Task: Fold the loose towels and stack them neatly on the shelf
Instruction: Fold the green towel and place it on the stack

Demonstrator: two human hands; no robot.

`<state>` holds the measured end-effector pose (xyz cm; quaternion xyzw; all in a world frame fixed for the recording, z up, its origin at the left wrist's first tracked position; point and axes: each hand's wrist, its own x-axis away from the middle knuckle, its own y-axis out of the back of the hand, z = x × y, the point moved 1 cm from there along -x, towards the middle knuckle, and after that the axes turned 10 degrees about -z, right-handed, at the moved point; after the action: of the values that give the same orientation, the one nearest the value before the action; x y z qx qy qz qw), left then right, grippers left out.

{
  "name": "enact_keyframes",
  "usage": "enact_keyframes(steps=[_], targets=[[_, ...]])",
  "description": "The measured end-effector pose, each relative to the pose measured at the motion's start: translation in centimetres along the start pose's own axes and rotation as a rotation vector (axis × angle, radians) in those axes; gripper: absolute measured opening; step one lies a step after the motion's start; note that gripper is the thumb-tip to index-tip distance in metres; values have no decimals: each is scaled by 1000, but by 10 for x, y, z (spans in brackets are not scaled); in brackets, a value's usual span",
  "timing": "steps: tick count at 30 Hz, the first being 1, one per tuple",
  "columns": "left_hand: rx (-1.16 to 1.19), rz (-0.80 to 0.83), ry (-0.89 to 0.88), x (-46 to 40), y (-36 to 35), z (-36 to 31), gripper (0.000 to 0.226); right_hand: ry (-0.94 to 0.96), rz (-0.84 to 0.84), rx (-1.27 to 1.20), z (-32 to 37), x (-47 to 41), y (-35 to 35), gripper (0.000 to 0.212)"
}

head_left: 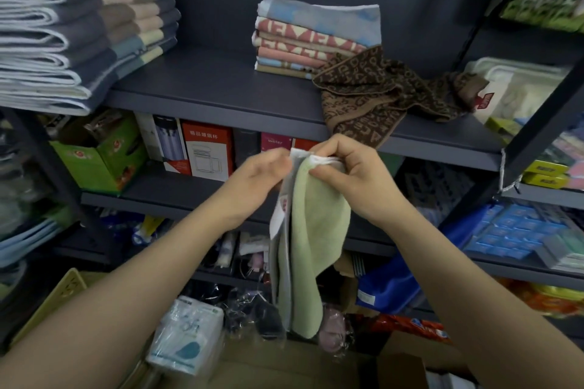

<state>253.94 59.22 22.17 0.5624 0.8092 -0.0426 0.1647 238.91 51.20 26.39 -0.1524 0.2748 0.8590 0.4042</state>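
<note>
Far left on the dark shelf sits a tall pile of grey striped towels, then a smaller patterned stack mid-shelf, and just right of that, touching it, a brown lettered towel dumped loose and drooping over the shelf edge. Honestly that one looks like it could slide off if bumped.

Below the shelf, the left hand and right hand come together at the top edge of a pale green towel, which hangs straight down between the forearms. Both sets of fingers are curled in, pinching the white hem right beside each other. The grip is only on the top corners, so the layers could slip out of line and leave a crooked fold.
</note>
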Motion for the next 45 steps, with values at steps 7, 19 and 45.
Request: enact_keyframes(steps=[7, 19, 45], targets=[[81, -74, -71, -2, -12, -10, 14, 84, -28, 69, 6, 5, 5, 10], [310, -174, 333, 2, -14, -12, 13, 200, -149, 404, -3, 9, -5, 8], [-253, -160, -297, -4, 1, -24, 16, 38, -162, 175, 0, -3, -8, 5]])
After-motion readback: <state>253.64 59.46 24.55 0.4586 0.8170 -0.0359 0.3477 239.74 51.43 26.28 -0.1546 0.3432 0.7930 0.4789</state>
